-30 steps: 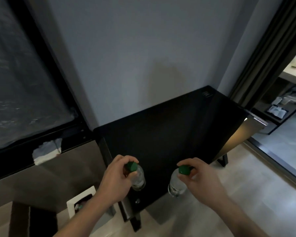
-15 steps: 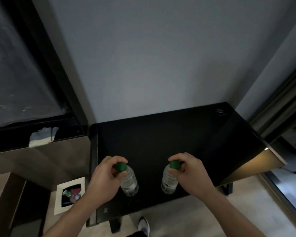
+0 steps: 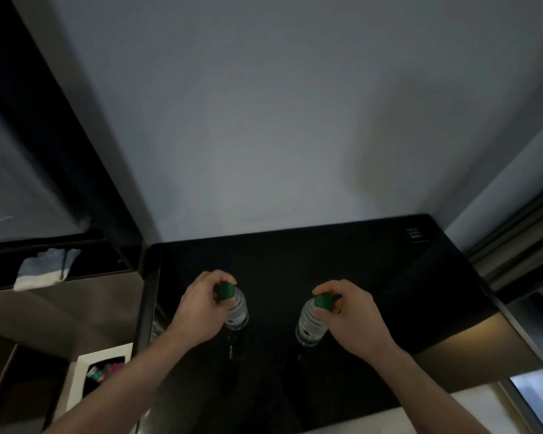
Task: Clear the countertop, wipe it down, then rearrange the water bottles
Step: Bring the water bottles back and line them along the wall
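Far left, a pale blue-and-white cloth (image 3: pixel 43 268) was seen draped over a dark ledge beneath the window. Below it, down at floor level, a white-rimmed bin (image 3: pixel 102 375) was visible, with some green and pink scraps inside that were too dim to be named.

Moving in, the left hand (image 3: pixel 198 308) was found over the black glossy countertop (image 3: pixel 373 277), its fingers and thumb curled round the neck of the left water bottle (image 3: pixel 237 313), just under the green cap (image 3: pixel 225 291). The clear bottle was held upright in the left half of the top, near its middle; in the dim light its base seemed to be touching the surface, though that could not be confirmed.

Across the gap, the right water bottle (image 3: pixel 309 327) was held the same way, upright and well apart from the first, a green label band showing low on its body. Its green cap (image 3: pixel 323 301) was pinched between the curled fingers and thumb of the right hand (image 3: pixel 353 317), which was closed round the neck from the right side.

Further right, a small white printed mark (image 3: pixel 414 235) was noted at the far corner of the countertop, and a warm strip of light was seen glowing along its right edge.
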Demonstrator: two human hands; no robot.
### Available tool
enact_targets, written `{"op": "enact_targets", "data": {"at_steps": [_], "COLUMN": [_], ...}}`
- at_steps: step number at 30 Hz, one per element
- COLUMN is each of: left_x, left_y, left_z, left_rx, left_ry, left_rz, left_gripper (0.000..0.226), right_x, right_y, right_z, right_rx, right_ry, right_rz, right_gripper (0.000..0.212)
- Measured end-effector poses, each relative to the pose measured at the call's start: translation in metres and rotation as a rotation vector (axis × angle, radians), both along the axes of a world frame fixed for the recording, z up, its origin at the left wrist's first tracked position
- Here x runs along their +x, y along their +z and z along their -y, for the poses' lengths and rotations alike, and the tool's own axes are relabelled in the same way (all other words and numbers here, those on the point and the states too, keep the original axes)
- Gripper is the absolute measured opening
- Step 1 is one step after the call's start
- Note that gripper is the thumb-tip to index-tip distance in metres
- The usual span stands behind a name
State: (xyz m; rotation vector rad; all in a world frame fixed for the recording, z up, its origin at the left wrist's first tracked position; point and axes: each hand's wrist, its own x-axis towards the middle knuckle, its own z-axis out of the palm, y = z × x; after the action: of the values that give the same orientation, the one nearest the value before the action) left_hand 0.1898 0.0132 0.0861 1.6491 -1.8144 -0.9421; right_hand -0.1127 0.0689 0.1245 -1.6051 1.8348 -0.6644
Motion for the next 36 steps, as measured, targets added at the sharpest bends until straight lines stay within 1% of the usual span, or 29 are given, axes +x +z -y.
{"op": "enact_targets", "data": {"at_steps": [6,11,17,21,26,36], "left_x": [-0.035,-0.065,-0.094,-0.114,-0.131,-0.151], "left_y": [0.002,0.0,-0.016,-0.031,-0.046,-0.057], "left_z": [0.068,0.123,0.184,0.217,0.251,0.299], "left_rx": [-0.013,0.005,0.069,0.103,0.141,0.094], "left_ry": [0.047,0.14,0.256,0.296,0.289,0.265], "left_rz": [0.033,0.086,0.11,0.132,0.176,0.215], "left_gripper": [0.037,0.035,0.035,0.03,0.029,0.031], "right_x": [-0.033,-0.055,-0.07,-0.071,-0.066,-0.043], "right_y": [-0.012,-0.022,-0.034,-0.045,-0.062,-0.083], "right_z": [0.065,0.125,0.202,0.249,0.299,0.376], "right_rx": [0.019,0.02,0.01,0.012,0.047,0.042], "right_ry": [0.043,0.129,0.208,0.269,0.27,0.314], "right_rz": [0.018,-0.017,-0.062,-0.077,-0.05,-0.091], "right_gripper": [0.031,0.03,0.028,0.025,0.021,0.019]}}
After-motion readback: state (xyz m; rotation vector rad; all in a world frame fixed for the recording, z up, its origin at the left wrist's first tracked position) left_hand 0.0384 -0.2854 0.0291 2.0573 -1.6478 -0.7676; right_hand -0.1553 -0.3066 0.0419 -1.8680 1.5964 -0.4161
